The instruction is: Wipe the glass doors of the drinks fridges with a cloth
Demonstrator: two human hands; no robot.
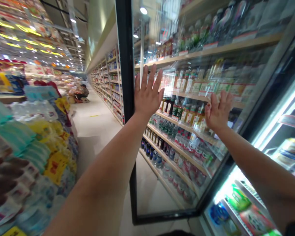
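Observation:
A glass fridge door (186, 137) with a black frame stands swung open in front of me. My left hand (147, 95) lies flat against the glass near its left frame, fingers stretched up and apart. My right hand (218, 111) presses on the glass further right, fingers bent, with what looks like a small pale cloth or paper under them. Through the glass I see shelves of bottled drinks (177, 137).
The lit fridge interior (265, 196) with packaged goods is at the lower right. A display of stacked packets and water bottles (34, 157) fills the left. The aisle floor (95, 124) runs ahead, with a crouching person (82, 92) far down it.

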